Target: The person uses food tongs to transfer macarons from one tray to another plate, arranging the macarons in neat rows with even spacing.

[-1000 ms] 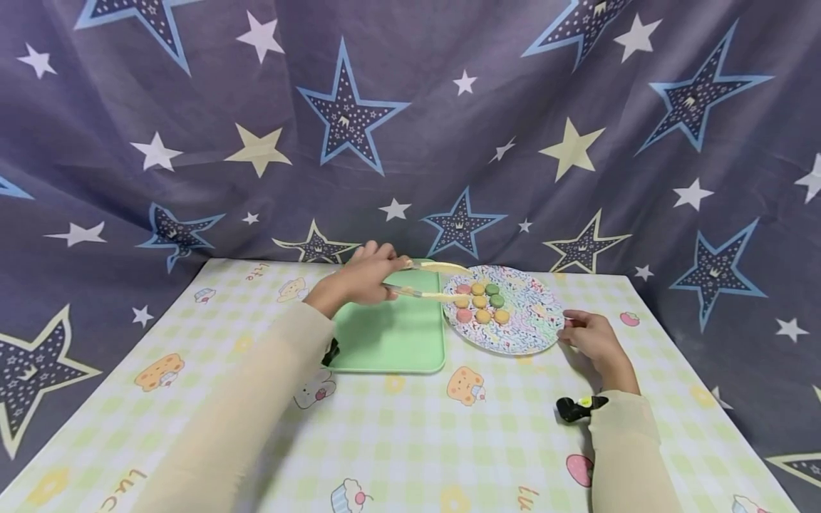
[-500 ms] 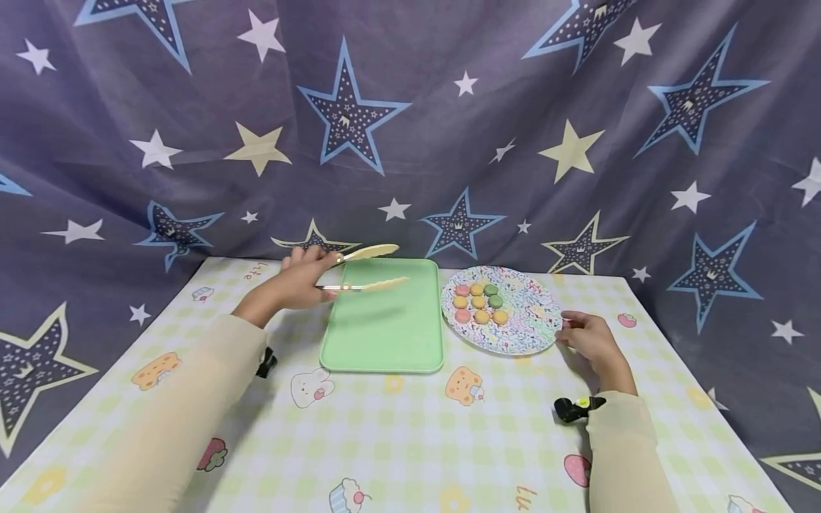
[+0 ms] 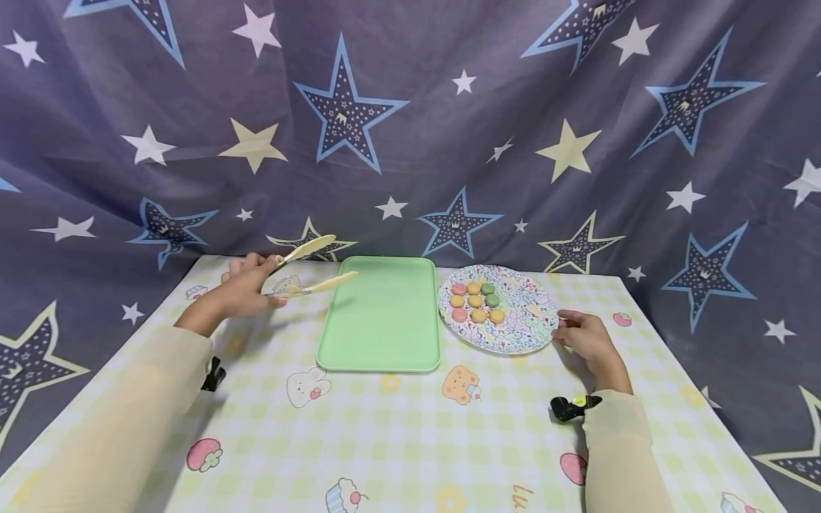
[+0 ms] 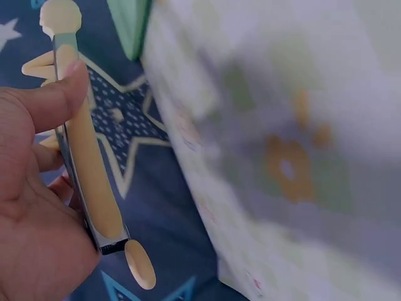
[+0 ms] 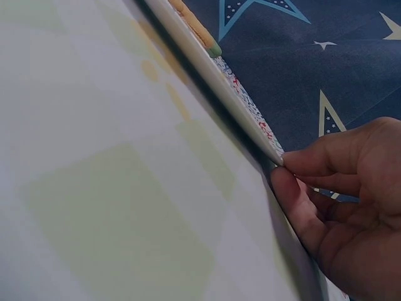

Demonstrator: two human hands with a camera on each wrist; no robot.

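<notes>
My left hand (image 3: 240, 288) grips a pair of metal tongs (image 3: 311, 248) with cream-coloured ends, over the table's left back part. The two tong arms stand apart with nothing between them, one tip overlapping the green tray's left edge. In the left wrist view the thumb lies along the tongs (image 4: 94, 169). My right hand (image 3: 590, 345) pinches the right rim of a speckled round plate (image 3: 529, 313) between thumb and fingers, also seen edge-on in the right wrist view. Several pink, yellow and green macarons (image 3: 476, 301) sit in a cluster on the plate's left half.
A flat light-green tray (image 3: 385, 328) lies just left of the plate. Both rest on a checked, cartoon-printed tablecloth (image 3: 385, 442). Behind the table's back edge hangs a dark curtain with stars (image 3: 410, 142). Black cameras (image 3: 567, 407) are strapped at both wrists.
My left hand has carried the tongs leftward, from the plate's left side across the tray to the table's left part. My right hand stays at the plate's rim; the macarons have not moved.
</notes>
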